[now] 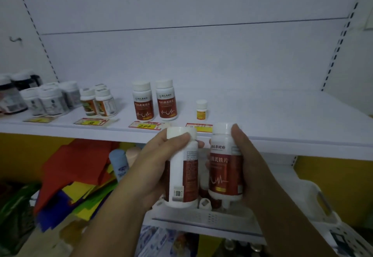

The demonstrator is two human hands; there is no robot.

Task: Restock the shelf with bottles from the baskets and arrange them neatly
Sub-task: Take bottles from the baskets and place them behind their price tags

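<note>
Each hand grips a bottle: left hand (161, 155), right hand (245, 155). Set both upright behind the shelf's two matching bottles (154, 100), labels forward.

the yellow price tag (145, 125) reads roughly "280"; the red-label shelf bottle (143, 101) reads "当归黄芪铁片".

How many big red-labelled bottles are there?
4 bottles: two together on the shelf, one in the left hand, one in the right hand. More may hide in the basket.
</note>
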